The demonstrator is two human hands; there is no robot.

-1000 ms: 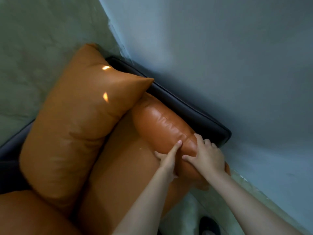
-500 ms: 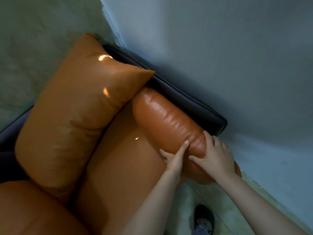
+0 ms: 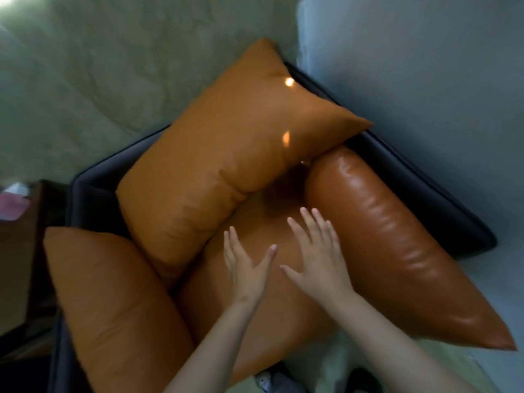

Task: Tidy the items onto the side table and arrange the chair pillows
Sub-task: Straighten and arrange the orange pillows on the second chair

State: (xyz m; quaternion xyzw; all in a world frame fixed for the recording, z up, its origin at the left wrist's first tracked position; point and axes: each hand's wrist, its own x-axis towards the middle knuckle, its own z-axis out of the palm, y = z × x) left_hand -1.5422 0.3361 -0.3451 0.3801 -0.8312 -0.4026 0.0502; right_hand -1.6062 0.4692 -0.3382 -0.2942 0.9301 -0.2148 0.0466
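Observation:
A dark-framed armchair (image 3: 419, 180) fills the view, seen from above. An orange back pillow (image 3: 226, 154) leans against its rear. A glossy orange pillow (image 3: 397, 242) lies along the right arm, and another orange pillow (image 3: 113, 302) lies along the left arm. Between them is the orange seat cushion (image 3: 272, 316). My left hand (image 3: 245, 262) and my right hand (image 3: 317, 251) lie over the seat cushion side by side, fingers straight and spread, holding nothing. The right hand's outer edge is next to the glossy right pillow.
A dark wooden side table (image 3: 25, 251) stands left of the chair, with a pink and white item (image 3: 12, 202) on it. Pale green and blue-grey walls (image 3: 425, 66) meet behind the chair. Dark shoes (image 3: 363, 381) show on the floor at the bottom.
Both hands let go of the glossy right pillow and moved left onto the seat cushion, fingers now spread flat. The view swung, bringing the left pillow and side table into sight.

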